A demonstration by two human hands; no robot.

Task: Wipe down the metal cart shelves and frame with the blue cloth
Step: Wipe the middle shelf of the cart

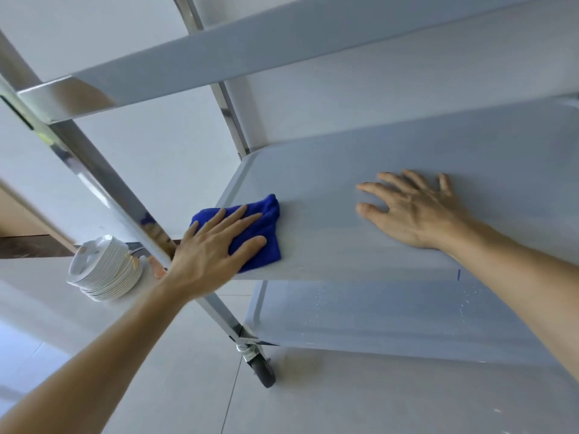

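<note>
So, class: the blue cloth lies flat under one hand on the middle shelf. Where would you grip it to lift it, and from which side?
Pinch the bunched far corner of the blue cloth, coming from above on its right side. That fold rises off the middle shelf and lies clear of the left hand, which presses the rest flat.

Two hands flat on the cart's middle shelf

The left hand (213,242) presses the blue cloth (266,220) near the shelf's (344,245) left edge with straight fingers; the right hand (410,211) rests spread and bare, well apart.
</note>
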